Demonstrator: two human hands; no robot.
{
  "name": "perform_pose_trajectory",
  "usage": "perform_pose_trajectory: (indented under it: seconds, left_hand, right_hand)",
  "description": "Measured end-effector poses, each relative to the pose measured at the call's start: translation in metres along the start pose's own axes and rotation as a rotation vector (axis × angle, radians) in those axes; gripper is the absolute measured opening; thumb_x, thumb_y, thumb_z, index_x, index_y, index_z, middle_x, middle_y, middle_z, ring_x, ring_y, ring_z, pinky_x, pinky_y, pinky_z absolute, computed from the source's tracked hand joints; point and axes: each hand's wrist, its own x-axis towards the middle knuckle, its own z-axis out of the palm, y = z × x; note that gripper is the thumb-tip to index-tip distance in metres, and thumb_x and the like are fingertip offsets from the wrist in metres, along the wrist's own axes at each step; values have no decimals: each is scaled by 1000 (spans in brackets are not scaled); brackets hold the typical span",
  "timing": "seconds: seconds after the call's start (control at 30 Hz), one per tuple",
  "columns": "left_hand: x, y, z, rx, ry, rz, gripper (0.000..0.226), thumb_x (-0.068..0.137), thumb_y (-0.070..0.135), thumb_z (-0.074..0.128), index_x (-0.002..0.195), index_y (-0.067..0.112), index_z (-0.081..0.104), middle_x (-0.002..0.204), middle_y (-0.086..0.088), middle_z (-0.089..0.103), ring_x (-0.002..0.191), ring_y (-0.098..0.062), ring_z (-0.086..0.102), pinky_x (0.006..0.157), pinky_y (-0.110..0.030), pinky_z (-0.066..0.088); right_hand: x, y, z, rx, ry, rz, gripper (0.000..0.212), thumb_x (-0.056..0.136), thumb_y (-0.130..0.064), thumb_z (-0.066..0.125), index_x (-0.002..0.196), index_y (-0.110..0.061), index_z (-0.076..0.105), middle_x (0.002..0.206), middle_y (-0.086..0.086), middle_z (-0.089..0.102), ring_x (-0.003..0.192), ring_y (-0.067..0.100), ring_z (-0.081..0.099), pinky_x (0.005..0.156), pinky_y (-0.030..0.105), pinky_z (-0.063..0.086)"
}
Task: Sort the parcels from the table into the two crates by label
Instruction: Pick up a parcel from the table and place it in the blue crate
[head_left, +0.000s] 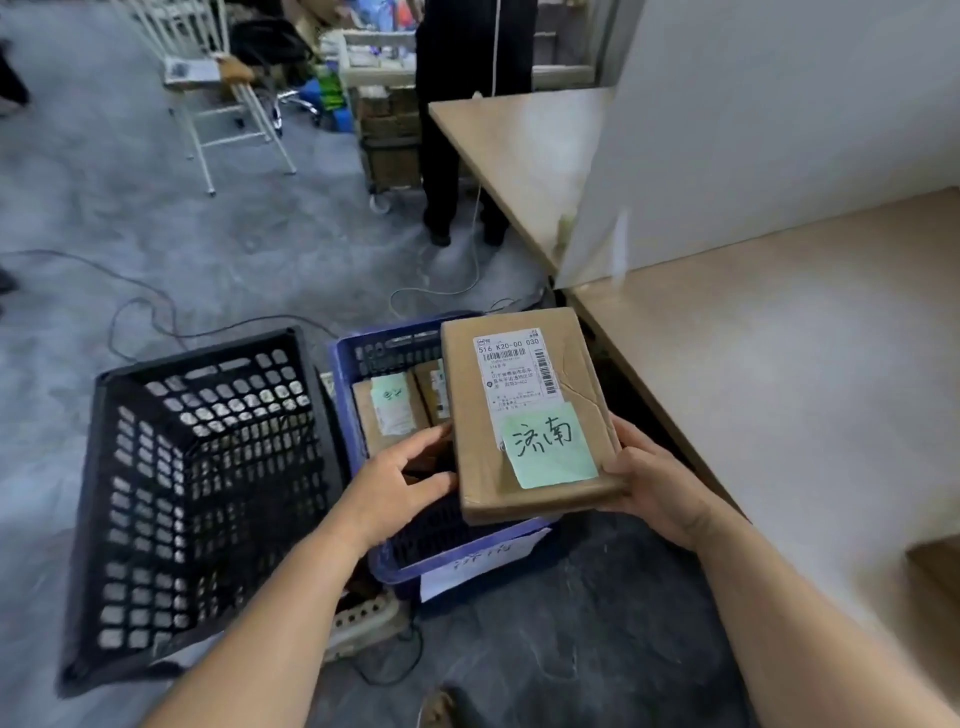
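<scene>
A flat brown cardboard parcel (478, 415) with a white shipping label and a green handwritten note hangs over the blue crate (345, 374). My left hand (400, 483) grips its near left edge. My right hand (649, 488) grips its near right corner. Inside the blue crate lie two brown parcels (387, 415), one with a green note. A white paper tag is fixed to the blue crate's front. The black crate (208, 483) stands to its left on the floor with nothing visible inside.
The wooden table (779, 364) runs along the right, with a white wall panel (753, 130) behind it. A person in black (457, 119) stands at the far end. Cables (156, 312) cross the grey floor, and a white chair (218, 88) stands at the back left.
</scene>
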Motion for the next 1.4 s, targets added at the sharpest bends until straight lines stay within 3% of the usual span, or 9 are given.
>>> perform_pose_trajectory:
  seconds: [0.2, 0.47, 0.57, 0.63, 0.77, 0.97, 1.1, 1.27, 1.4]
  left_hand:
    - [7, -38, -21, 48, 30, -120, 60, 89, 27, 65, 143, 31, 40, 143, 14, 43, 126, 1, 38, 105, -19, 29]
    - [32, -101, -9, 176, 66, -258, 65, 90, 48, 57, 146, 45, 24, 152, 15, 31, 138, -6, 31, 111, -36, 34]
    - [46, -122, -1, 209, 94, -284, 64, 92, 47, 54, 148, 41, 24, 151, 15, 31, 138, -6, 29, 112, -35, 33]
    - [54, -135, 4, 245, 118, -291, 63, 93, 45, 53, 148, 38, 25, 152, 16, 27, 140, -5, 23, 112, -31, 28]
    - [69, -158, 12, 368, 192, -345, 64, 94, 45, 51, 151, 34, 21, 159, 11, 10, 145, -9, 9, 116, -34, 20]
    - [92, -192, 24, 564, 242, -540, 83, 93, 51, 48, 153, 25, -3, 158, -7, -20, 147, -29, -1, 117, -43, 16]
    - [96, -208, 35, 555, 288, -533, 80, 94, 43, 51, 154, 22, 1, 156, -5, -27, 146, -32, 8, 114, -43, 27]
    - [95, -215, 40, 527, 353, -465, 79, 94, 36, 53, 154, 21, 3, 157, -4, -25, 146, -31, 8, 112, -42, 27]
    - [94, -216, 40, 526, 363, -455, 78, 95, 36, 52, 154, 22, 3, 157, -4, -25, 145, -31, 10, 111, -42, 30]
  right_hand:
    - [58, 14, 23, -54, -57, 107, 87, 61, -34, 69, 142, -44, 41, 135, -1, 59, 124, 32, 54, 101, 58, 47]
    - [147, 63, 23, -78, -130, 242, 93, 53, -33, 69, 141, -45, 42, 131, -4, 63, 120, 29, 57, 92, 48, 53]
    - [175, 89, 17, -89, -161, 297, 93, 52, -33, 70, 140, -46, 43, 128, -6, 65, 117, 28, 58, 81, 41, 54]
    - [190, 107, 14, -84, -165, 332, 93, 51, -33, 71, 139, -46, 44, 126, -5, 66, 117, 28, 58, 82, 41, 53]
    - [213, 140, 9, -56, -175, 400, 96, 50, -31, 73, 141, -43, 44, 129, -2, 64, 120, 30, 56, 86, 44, 54]
    - [244, 174, 11, -83, -224, 485, 102, 49, -30, 76, 144, -42, 39, 134, 0, 60, 122, 29, 54, 96, 50, 49]
    - [262, 190, 19, -101, -242, 564, 106, 49, -24, 75, 146, -43, 35, 134, 2, 58, 121, 30, 54, 97, 51, 48]
    - [280, 195, 25, -145, -234, 628, 89, 68, -20, 80, 143, -43, 37, 124, -1, 67, 117, 27, 58, 88, 50, 49]
    - [283, 200, 25, -186, -182, 637, 96, 59, -26, 83, 142, -43, 38, 120, -1, 69, 115, 28, 60, 96, 54, 47]
